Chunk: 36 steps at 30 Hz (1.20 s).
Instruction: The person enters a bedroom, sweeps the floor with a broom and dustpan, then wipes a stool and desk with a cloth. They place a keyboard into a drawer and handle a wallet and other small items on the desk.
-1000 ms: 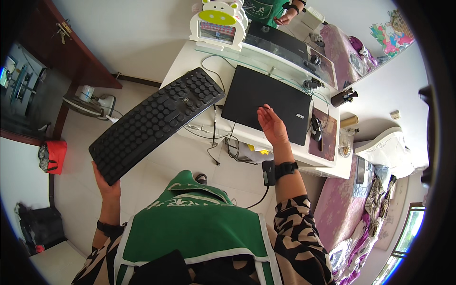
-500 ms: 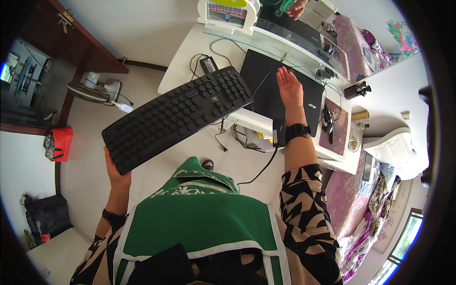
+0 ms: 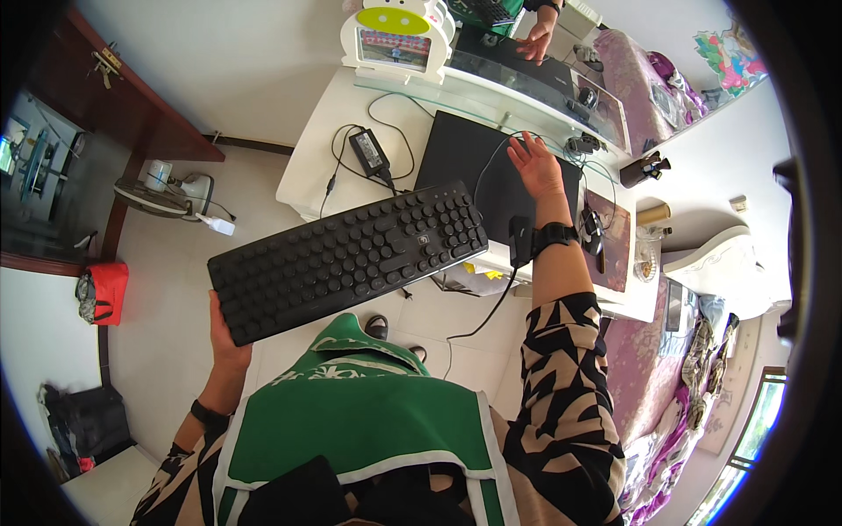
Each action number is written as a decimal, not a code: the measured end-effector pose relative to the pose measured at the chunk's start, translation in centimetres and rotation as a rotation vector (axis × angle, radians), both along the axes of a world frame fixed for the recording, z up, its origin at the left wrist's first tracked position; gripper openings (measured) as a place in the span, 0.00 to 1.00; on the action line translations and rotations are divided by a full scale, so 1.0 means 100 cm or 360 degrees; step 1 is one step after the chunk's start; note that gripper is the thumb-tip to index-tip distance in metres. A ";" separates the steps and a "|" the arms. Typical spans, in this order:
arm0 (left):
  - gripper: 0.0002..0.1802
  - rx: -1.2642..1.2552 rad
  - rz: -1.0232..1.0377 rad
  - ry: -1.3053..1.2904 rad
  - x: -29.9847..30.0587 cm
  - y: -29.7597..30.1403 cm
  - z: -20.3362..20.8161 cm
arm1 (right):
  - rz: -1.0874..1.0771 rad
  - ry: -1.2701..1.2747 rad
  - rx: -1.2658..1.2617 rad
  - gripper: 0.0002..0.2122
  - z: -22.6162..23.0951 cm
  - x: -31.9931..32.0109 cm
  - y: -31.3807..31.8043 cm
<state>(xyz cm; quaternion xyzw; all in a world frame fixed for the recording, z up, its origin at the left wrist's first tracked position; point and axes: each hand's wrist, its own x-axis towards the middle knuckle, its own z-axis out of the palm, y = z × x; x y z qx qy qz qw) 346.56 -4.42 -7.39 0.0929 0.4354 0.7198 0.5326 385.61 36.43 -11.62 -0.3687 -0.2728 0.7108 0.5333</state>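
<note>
My left hand (image 3: 227,335) grips the near-left end of a black keyboard (image 3: 346,267) with round keys, thumb along its edge. The keyboard is held up in front of me, its far-right end overlapping a closed black laptop (image 3: 452,158) on the white desk. Palm up and fingers spread, my right hand (image 3: 537,168) is over the laptop with nothing in it. A thin cable runs close by its fingers; I cannot tell whether they touch. Past the keyboard's far edge, a black power adapter (image 3: 369,151) lies on the desk with its cord looped around it.
A white animal-shaped photo frame (image 3: 394,42) stands at the back of the white desk (image 3: 303,171), beside a mirror. Toward the right are a computer mouse (image 3: 593,230) and a dark pen holder (image 3: 643,169). A fan (image 3: 151,198) lies near the doorway at left.
The keyboard has shifted right and toward me and sits more level, uncovering more of the power adapter. My right hand stays over the laptop, its fingers a little more bent.
</note>
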 end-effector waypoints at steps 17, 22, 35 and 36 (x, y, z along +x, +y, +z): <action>0.26 0.0054 0.0038 -0.0034 0.009 0.064 -0.042 | 0.0238 -0.0753 -0.1245 0.15 -0.106 0.104 -0.219; 0.26 0.0074 0.0022 0.0061 0.013 0.065 -0.030 | -0.0743 -0.0090 -0.1053 0.11 -0.184 0.095 -0.199; 0.27 0.0031 0.0180 0.0160 0.028 0.039 0.007 | -0.0605 -0.0221 -0.1176 0.08 -0.180 0.097 -0.257; 0.27 0.0006 0.0203 0.0154 0.029 0.037 0.010 | -0.0541 -0.0199 -0.1174 0.07 -0.178 0.098 -0.267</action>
